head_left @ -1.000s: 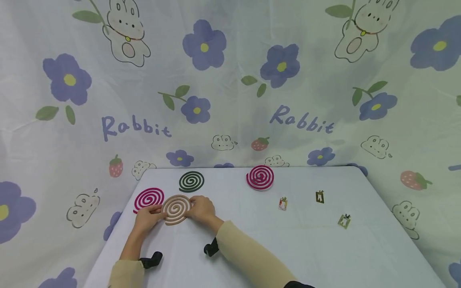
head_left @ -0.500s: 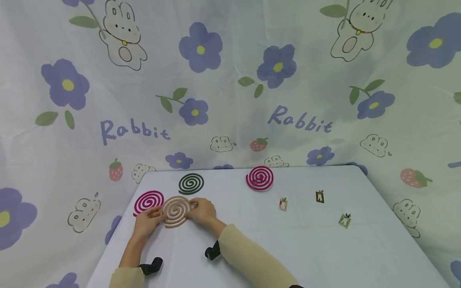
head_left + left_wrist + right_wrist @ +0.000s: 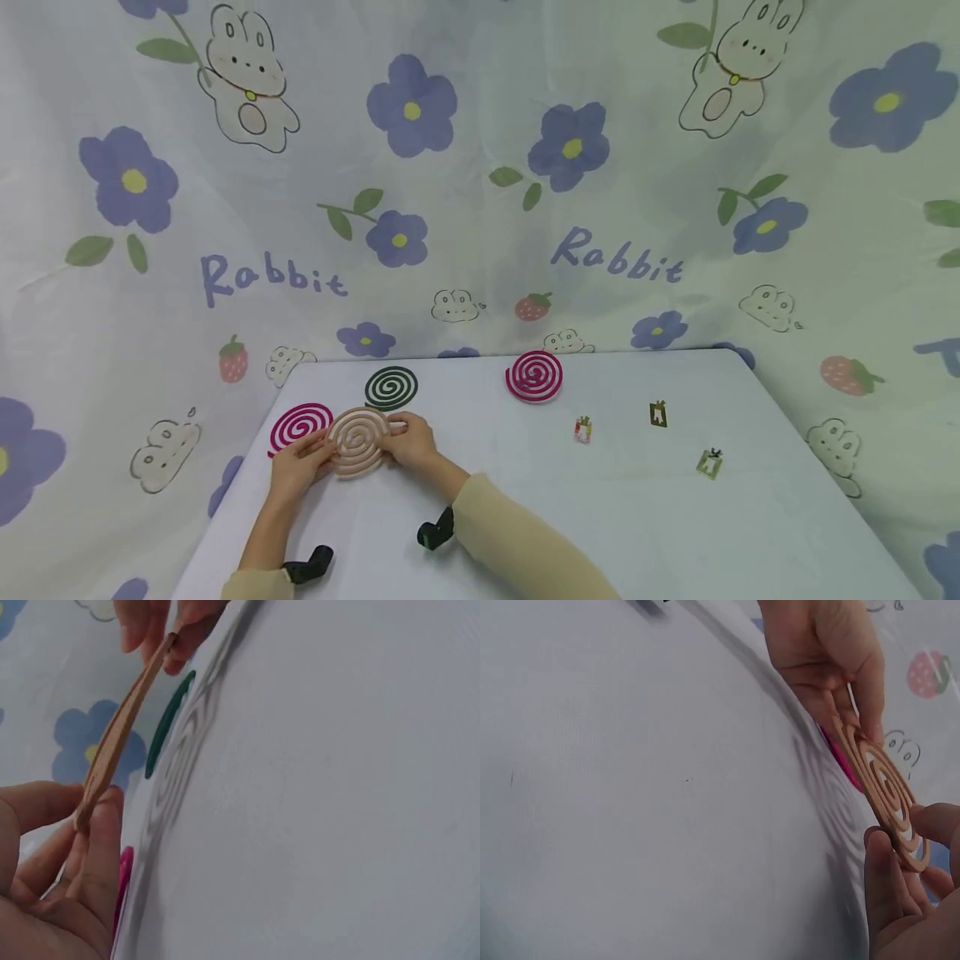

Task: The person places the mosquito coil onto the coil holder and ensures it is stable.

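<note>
A tan mosquito coil (image 3: 356, 440) is held above the white table between my two hands, its shadow falling on the cloth in both wrist views. My left hand (image 3: 295, 472) pinches its left edge between thumb and fingers. On the opposite edge, my right hand (image 3: 414, 440) grips it the same way. Seen from the left wrist, the coil (image 3: 120, 735) is nearly edge-on, tilted. Just behind my left hand lies a magenta coil (image 3: 302, 427), partly covered by the fingers. A dark green coil (image 3: 392, 387) lies farther back.
Another magenta coil (image 3: 534, 376) lies at the table's back edge. Right of it are three small flat cut-out pieces: a red-and-white one (image 3: 582, 430), a dark gold one (image 3: 653, 414) and a pale gold one (image 3: 704, 465). A rabbit-print curtain (image 3: 480, 208) hangs behind.
The head view has shifted slightly. Both hands keep hold of the tan coil, which has risen a little and tilted relative to the table.
</note>
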`<state>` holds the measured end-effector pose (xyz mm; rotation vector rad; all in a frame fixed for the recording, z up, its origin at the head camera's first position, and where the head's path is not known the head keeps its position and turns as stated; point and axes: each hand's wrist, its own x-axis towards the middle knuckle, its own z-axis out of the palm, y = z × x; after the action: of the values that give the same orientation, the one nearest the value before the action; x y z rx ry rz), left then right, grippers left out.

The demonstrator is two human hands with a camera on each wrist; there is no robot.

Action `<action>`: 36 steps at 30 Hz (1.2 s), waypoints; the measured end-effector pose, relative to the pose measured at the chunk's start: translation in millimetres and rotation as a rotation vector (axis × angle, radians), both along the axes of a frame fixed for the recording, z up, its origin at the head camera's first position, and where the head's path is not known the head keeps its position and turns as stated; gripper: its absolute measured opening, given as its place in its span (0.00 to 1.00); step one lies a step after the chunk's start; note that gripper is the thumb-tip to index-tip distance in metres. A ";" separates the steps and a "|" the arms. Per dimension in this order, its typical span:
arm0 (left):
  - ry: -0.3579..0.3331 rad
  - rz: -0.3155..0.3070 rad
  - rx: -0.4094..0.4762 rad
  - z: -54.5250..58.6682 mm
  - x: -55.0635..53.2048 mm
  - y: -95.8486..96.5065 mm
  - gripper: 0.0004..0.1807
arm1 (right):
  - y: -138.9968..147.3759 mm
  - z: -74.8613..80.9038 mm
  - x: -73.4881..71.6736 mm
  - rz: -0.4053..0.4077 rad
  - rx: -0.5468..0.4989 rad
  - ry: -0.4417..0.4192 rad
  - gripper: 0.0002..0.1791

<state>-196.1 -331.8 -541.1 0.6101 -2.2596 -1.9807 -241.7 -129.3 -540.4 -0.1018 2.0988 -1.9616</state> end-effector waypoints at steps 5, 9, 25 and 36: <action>0.009 0.038 0.074 3.7 6.9 0.0 0.31 | -4.3 2.2 2.8 0.005 -0.010 0.046 0.21; 0.019 0.057 0.201 9.2 11.1 0.8 0.25 | -4.6 4.8 6.1 0.019 -0.029 0.054 0.21; 0.073 0.043 0.438 23.9 13.8 19.2 0.10 | 8.9 18.6 10.2 -0.036 -0.118 0.028 0.18; 0.113 0.032 0.459 21.1 13.2 29.2 0.11 | 20.2 25.3 13.0 -0.064 -0.170 -0.026 0.18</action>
<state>-182.9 -302.6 -520.0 0.5428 -1.7248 -2.4634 -228.8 -109.1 -515.1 -0.0421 1.9391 -2.1651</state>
